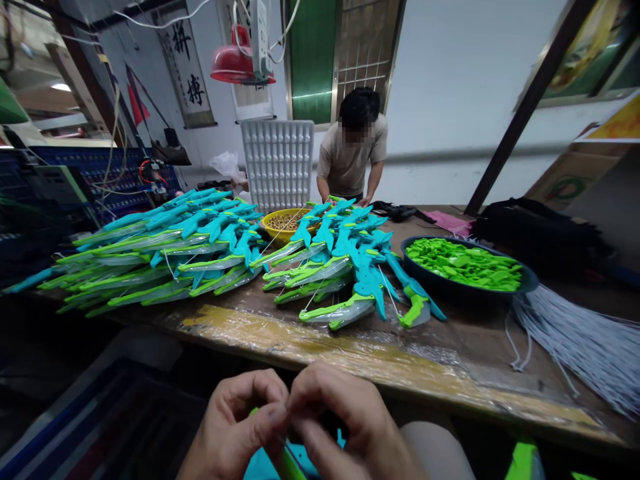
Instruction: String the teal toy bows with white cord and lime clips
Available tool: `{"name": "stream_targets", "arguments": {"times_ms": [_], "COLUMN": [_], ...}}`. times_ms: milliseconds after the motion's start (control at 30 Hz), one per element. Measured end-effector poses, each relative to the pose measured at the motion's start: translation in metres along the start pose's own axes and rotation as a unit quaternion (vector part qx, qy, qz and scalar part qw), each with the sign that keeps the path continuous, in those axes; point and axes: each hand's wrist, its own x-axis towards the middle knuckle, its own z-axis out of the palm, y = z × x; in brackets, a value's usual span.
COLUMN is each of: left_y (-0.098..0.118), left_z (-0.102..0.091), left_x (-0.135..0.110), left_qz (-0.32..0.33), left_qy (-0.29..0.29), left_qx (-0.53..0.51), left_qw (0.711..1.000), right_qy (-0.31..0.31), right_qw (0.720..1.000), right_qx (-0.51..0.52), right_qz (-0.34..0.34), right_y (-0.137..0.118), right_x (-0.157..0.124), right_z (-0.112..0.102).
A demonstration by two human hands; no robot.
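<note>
Low in front of me, below the table edge, my left hand and my right hand meet with fingertips pinched together. A toy crossbow with a green limb and teal body is at my hands, partly hidden by them. My left thumb and fingers close round the green limb. The right fingers are curled in a pinch beside it; what lies between them is hidden. On the table beyond, a stack of teal and green toy crossbows with white strings stands nearest my hands.
A larger crossbow pile covers the table's left. Behind are a yellow bowl of small brass-coloured pieces and a person bending over. Rightward lie a dark basin of green parts and white cords. A blue crate sits lower left.
</note>
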Motion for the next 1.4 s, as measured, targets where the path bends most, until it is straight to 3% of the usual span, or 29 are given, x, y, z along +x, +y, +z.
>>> {"name": "stream_targets", "arguments": {"times_ms": [67, 133, 333, 533, 700, 900, 1000, 1200, 1400], "left_y": [-0.001, 0.000, 0.003, 0.003, 0.001, -0.001, -0.001, -0.002, -0.001], "left_z": [-0.001, -0.002, -0.004, -0.002, 0.000, 0.002, 0.000, -0.001, 0.001], "left_x": [-0.001, -0.003, -0.006, -0.007, -0.005, -0.005, -0.006, -0.004, -0.005], "left_qz": [0.026, 0.022, -0.026, -0.071, -0.106, -0.111, -0.110, -0.107, -0.108], "left_qy": [0.000, -0.004, 0.012, 0.017, -0.003, 0.002, -0.008, -0.017, -0.019], "left_qx": [0.024, 0.035, 0.037, 0.017, -0.085, -0.103, -0.099, -0.078, -0.067], "left_qw": [0.999, 0.999, 0.999, 0.997, 0.991, 0.988, 0.989, 0.991, 0.992], "right_qy": [-0.004, 0.003, 0.044, 0.090, 0.101, 0.156, 0.183, 0.174, 0.208], "right_qw": [0.992, 0.984, 0.998, 0.993, 0.977, 0.941, 0.933, 0.925, 0.966], "right_qx": [0.075, 0.108, 0.010, -0.030, -0.111, -0.214, -0.228, -0.248, -0.096], "right_qz": [0.104, 0.139, 0.043, -0.064, -0.149, -0.210, -0.212, -0.228, -0.122], "right_y": [0.000, 0.000, 0.005, 0.011, 0.016, 0.020, 0.020, 0.021, 0.021], "right_x": [-0.001, -0.002, -0.006, -0.009, -0.010, -0.010, -0.009, -0.012, -0.011], "right_z": [0.001, 0.001, 0.005, 0.013, 0.019, 0.029, 0.029, 0.030, 0.036]}}
